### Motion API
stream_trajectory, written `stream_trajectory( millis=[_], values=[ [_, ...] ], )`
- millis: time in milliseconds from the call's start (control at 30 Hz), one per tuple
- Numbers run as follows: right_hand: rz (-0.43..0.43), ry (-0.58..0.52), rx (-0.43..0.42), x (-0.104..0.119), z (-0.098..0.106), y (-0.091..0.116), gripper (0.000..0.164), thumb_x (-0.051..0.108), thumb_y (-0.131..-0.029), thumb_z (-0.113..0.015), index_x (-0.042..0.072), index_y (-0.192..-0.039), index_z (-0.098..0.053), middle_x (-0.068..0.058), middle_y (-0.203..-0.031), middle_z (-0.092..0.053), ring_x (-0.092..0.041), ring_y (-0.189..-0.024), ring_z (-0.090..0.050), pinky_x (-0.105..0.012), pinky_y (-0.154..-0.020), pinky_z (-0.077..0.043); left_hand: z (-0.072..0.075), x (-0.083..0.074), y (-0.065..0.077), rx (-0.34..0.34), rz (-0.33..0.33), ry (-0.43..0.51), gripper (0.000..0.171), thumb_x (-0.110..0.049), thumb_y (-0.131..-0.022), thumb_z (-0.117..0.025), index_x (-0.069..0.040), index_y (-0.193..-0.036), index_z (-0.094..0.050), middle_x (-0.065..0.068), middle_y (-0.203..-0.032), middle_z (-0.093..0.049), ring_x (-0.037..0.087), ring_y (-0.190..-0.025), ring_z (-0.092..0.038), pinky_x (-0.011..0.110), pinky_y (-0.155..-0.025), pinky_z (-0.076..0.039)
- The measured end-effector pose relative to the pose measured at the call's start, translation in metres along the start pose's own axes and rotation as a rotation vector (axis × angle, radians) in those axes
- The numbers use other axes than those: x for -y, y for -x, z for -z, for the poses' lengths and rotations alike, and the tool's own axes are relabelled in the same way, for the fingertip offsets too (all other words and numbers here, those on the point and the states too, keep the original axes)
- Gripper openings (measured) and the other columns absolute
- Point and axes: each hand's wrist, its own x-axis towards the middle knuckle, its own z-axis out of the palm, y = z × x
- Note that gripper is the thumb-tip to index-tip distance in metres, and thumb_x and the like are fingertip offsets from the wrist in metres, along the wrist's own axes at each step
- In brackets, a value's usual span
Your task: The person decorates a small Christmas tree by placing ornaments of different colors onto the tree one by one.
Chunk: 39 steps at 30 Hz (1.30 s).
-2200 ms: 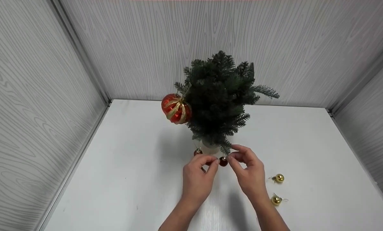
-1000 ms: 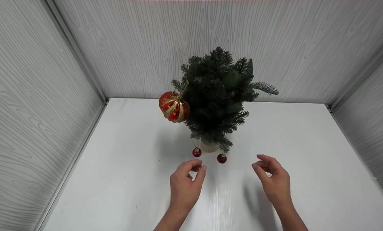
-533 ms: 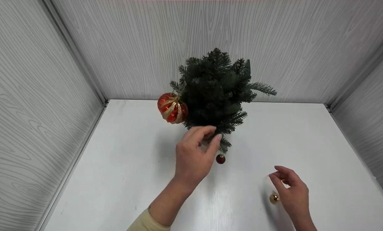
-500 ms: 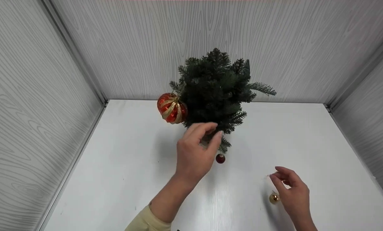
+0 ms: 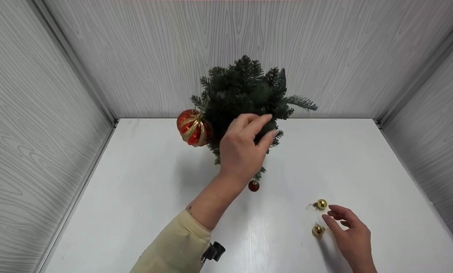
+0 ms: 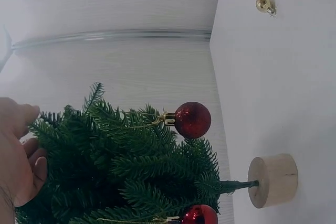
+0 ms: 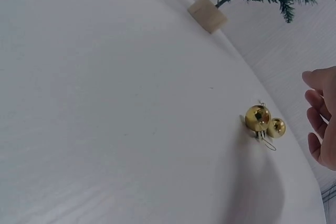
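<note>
We look down on a tabletop Christmas tree (image 5: 245, 85) standing on a white table (image 5: 143, 170), and we take it as the centre of a clock face in the head view. The left hand (image 5: 243, 151) is in front of the tree's middle, thumb and forefinger well apart; we see nothing in its grip and cannot tell whether its fingertips touch the needles. Its cream sleeve (image 5: 173, 244) runs off toward seven o'clock. At eight o'clock hangs a large red bauble with gold stripes (image 5: 196, 131); at six, a small glittery dark-red bauble (image 5: 253, 185) hangs by a low sprig. In the left wrist view we also find a shiny red bauble (image 6: 200, 215), and the tree's thin stem set in a round wooden base (image 6: 281, 179). At five o'clock a farther gold bauble (image 5: 322, 204) and a nearer gold bauble (image 5: 318, 230) lie on the table, each with a wire hook. The right hand (image 5: 352, 233) is at the nearer one's three o'clock, its grip parted and holding nothing; the right wrist view shows us a gap between its fingers and both gold balls.
</note>
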Motion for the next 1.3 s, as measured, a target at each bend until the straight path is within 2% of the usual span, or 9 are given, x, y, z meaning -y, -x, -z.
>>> stream_trajectory(
  millis=[167,333,533,633,733,833,967,1033,1300],
  values=[
    [-0.007,0.02,0.065,-0.01,0.002,0.004,0.037,0.025,-0.095,-0.084,0.012,-0.128,-0.074,-0.006,-0.12,-0.076,-0.007,-0.108,-0.061,-0.02,-0.09,-0.043,-0.002,0.001,-0.005,0.017,0.026,-0.002,0.023,-0.021,-0.097,-0.081,-0.013,-0.119,-0.081,0.005,-0.112,-0.071,0.022,-0.105,-0.067,0.035,-0.086,-0.057],
    [0.025,0.07,0.159,-0.02,0.004,0.004,0.045,0.037,-0.093,-0.084,0.015,-0.131,-0.073,-0.002,-0.13,-0.072,-0.019,-0.118,-0.062,-0.024,-0.095,-0.043,0.001,0.001,-0.008,0.047,0.082,0.056,0.02,-0.021,-0.097,-0.081,-0.014,-0.115,-0.082,0.003,-0.112,-0.072,0.02,-0.108,-0.067,0.034,-0.09,-0.056],
    [0.09,0.115,0.266,-0.034,0.001,-0.002,0.048,0.034,-0.089,-0.088,0.016,-0.131,-0.074,-0.001,-0.134,-0.07,-0.022,-0.127,-0.056,-0.029,-0.099,-0.047,0.007,0.005,-0.01,0.092,0.177,0.167,0.019,-0.021,-0.096,-0.082,-0.014,-0.114,-0.082,-0.001,-0.113,-0.072,0.016,-0.11,-0.067,0.031,-0.093,-0.053],
    [0.131,0.134,0.295,-0.041,-0.001,-0.005,0.047,0.032,-0.088,-0.09,0.016,-0.13,-0.075,-0.001,-0.133,-0.07,-0.024,-0.129,-0.054,-0.029,-0.099,-0.047,0.01,0.008,-0.009,0.098,0.2,0.205,0.018,-0.021,-0.096,-0.083,-0.013,-0.113,-0.082,-0.003,-0.112,-0.072,0.013,-0.111,-0.067,0.029,-0.094,-0.052],
    [0.168,0.144,0.298,-0.045,-0.004,-0.008,0.045,0.027,-0.087,-0.091,0.014,-0.127,-0.076,-0.002,-0.131,-0.071,-0.026,-0.129,-0.054,-0.028,-0.101,-0.043,0.013,0.011,-0.009,0.094,0.205,0.225,0.018,-0.021,-0.096,-0.082,-0.013,-0.112,-0.082,-0.004,-0.112,-0.072,0.012,-0.111,-0.067,0.028,-0.095,-0.052],
    [0.175,0.159,0.313,-0.045,-0.005,-0.012,0.044,0.023,-0.087,-0.091,0.012,-0.127,-0.076,-0.004,-0.13,-0.071,-0.029,-0.129,-0.055,-0.037,-0.104,-0.042,0.017,0.013,-0.009,0.09,0.21,0.239,0.018,-0.02,-0.096,-0.083,-0.012,-0.112,-0.083,-0.004,-0.112,-0.072,0.011,-0.112,-0.066,0.029,-0.095,-0.052],
    [0.14,0.174,0.361,-0.046,-0.005,-0.015,0.045,0.023,-0.088,-0.089,0.009,-0.128,-0.075,-0.009,-0.131,-0.07,-0.036,-0.132,-0.054,-0.055,-0.109,-0.042,0.02,0.015,-0.008,0.084,0.209,0.239,0.017,-0.02,-0.096,-0.083,-0.012,-0.111,-0.083,-0.004,-0.111,-0.072,0.011,-0.111,-0.066,0.029,-0.095,-0.052],
    [0.128,0.181,0.377,-0.046,-0.006,-0.017,0.044,0.025,-0.089,-0.089,0.008,-0.127,-0.075,-0.011,-0.131,-0.07,-0.038,-0.132,-0.054,-0.059,-0.11,-0.041,0.022,0.016,-0.008,0.077,0.202,0.238,0.017,-0.02,-0.095,-0.083,-0.012,-0.111,-0.083,-0.004,-0.111,-0.072,0.01,-0.11,-0.066,0.029,-0.094,-0.053],
    [0.125,0.206,0.352,-0.047,-0.008,-0.019,0.038,0.026,-0.09,-0.088,0.009,-0.122,-0.077,-0.011,-0.126,-0.071,-0.038,-0.129,-0.056,-0.058,-0.109,-0.041,0.029,0.023,-0.004,0.054,0.18,0.267,0.016,-0.017,-0.095,-0.083,-0.01,-0.11,-0.083,-0.002,-0.109,-0.071,0.012,-0.105,-0.067,0.032,-0.088,-0.056]
  ],
)
